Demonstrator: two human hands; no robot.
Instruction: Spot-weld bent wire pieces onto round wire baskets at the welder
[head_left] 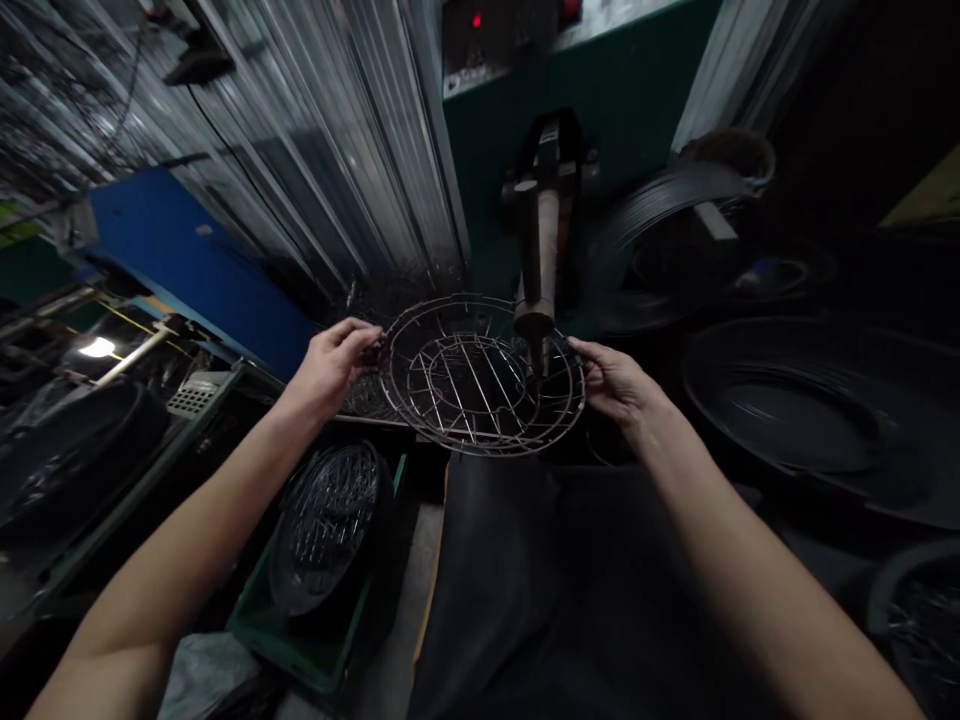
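Note:
A round wire guard (pixel 480 375), made of concentric rings and radial spokes, is held flat in front of me. My left hand (pixel 334 360) pinches its left rim. My right hand (pixel 611 378) grips its right rim. The vertical copper electrode (pixel 541 265) of a green spot-welding machine (pixel 600 110) comes down onto the guard's right side, close to my right fingers.
A green crate (pixel 315 640) at lower left holds a stack of finished wire guards (pixel 326 525). Coils of dark wire (pixel 795 405) lie at the right. A dark apron covers my lap (pixel 517 590). Corrugated metal sheeting (pixel 315 150) and a blue machine (pixel 195 260) stand at the left.

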